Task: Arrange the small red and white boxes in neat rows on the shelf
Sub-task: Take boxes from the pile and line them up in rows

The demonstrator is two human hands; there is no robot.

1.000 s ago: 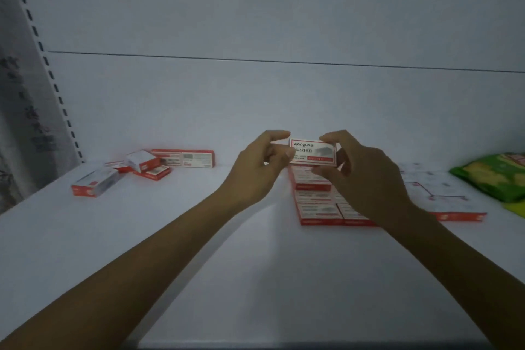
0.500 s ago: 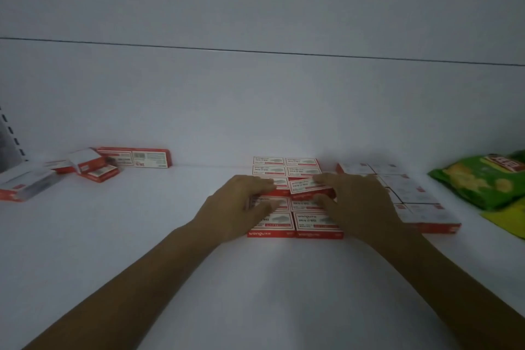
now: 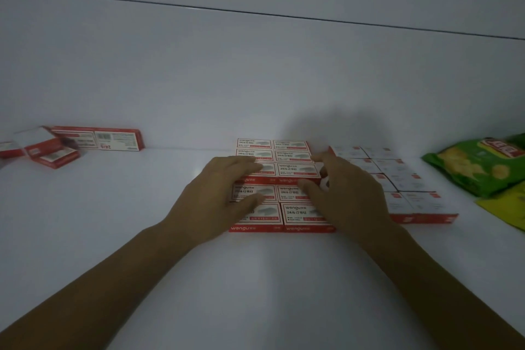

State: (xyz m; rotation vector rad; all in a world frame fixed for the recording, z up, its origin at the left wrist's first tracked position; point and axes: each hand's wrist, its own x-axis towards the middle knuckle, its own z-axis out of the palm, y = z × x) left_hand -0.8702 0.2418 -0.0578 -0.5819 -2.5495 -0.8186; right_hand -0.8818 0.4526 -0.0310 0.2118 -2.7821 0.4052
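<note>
Several small red and white boxes (image 3: 295,154) stand in a tidy two-column block at the middle of the white shelf (image 3: 142,207); the rear rows sit a layer higher than the front ones. My left hand (image 3: 218,199) lies flat over the left column, fingers straight on a box top. My right hand (image 3: 352,193) touches the right side of the upper box (image 3: 297,170), thumb at its front corner, forefinger at its rear corner. Loose boxes (image 3: 54,153) lie at the far left.
A second block of paler red and white boxes (image 3: 409,182) stands just right of my right hand. A long red carton (image 3: 99,139) leans at the back left. A green snack bag (image 3: 477,165) and a yellow packet (image 3: 508,207) lie at the right.
The box I held up in both hands a second ago has come down onto the stacked block. Both hands have loosened and now rest on and beside it. The view has shifted right.
</note>
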